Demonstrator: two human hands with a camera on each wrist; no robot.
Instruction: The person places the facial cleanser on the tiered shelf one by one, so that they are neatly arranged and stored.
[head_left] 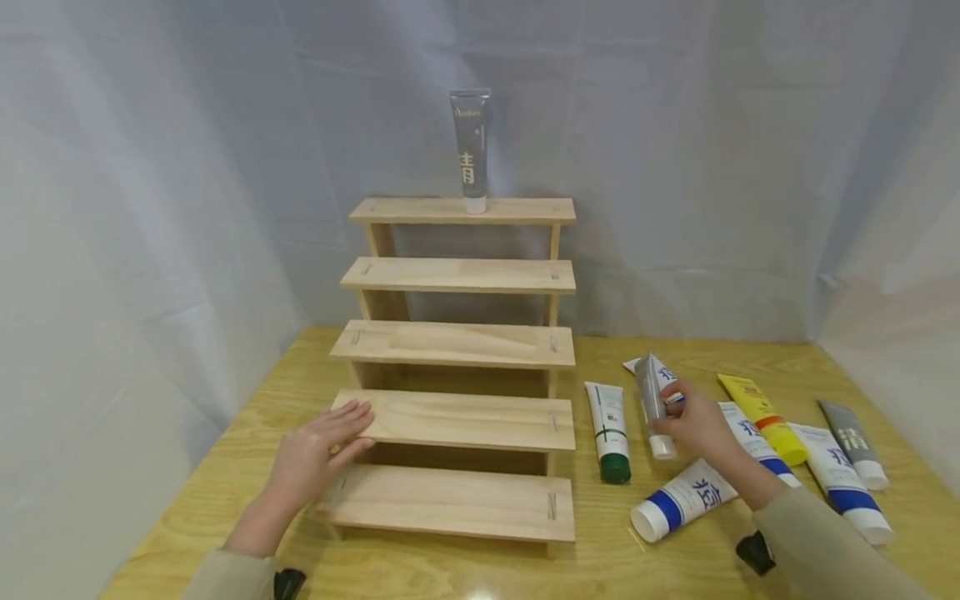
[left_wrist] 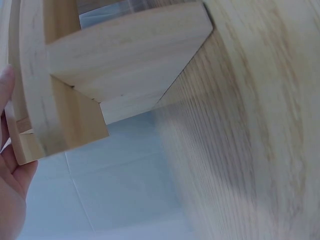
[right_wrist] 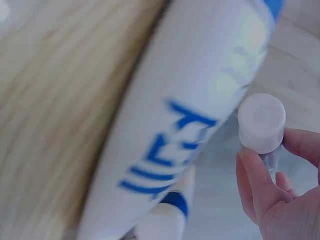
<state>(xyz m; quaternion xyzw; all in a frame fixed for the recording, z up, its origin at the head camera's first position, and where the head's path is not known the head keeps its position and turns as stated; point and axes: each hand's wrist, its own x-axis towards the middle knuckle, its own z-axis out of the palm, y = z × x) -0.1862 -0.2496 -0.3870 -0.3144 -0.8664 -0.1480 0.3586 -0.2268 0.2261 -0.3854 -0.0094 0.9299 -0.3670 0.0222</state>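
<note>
My right hand [head_left: 693, 421] pinches a grey squeeze tube [head_left: 649, 396] with a white cap, tilted among the tubes on the table. In the right wrist view the tube's white cap [right_wrist: 261, 122] faces the camera, with thumb and fingers just behind it. My left hand [head_left: 318, 446] rests on the left end of the second-lowest step of a wooden stepped shelf [head_left: 457, 421]; in the left wrist view the fingers lie round the edge of the board. Another grey tube [head_left: 471, 150] stands cap-down on the top step.
A white tube with a green cap [head_left: 609, 433] lies right of the shelf. Several white tubes with blue bands, one near the front [head_left: 686, 500], a yellow tube [head_left: 763, 417] and a grey tube [head_left: 853, 442] lie further right. A pale curtain [head_left: 675, 167] hangs behind the table.
</note>
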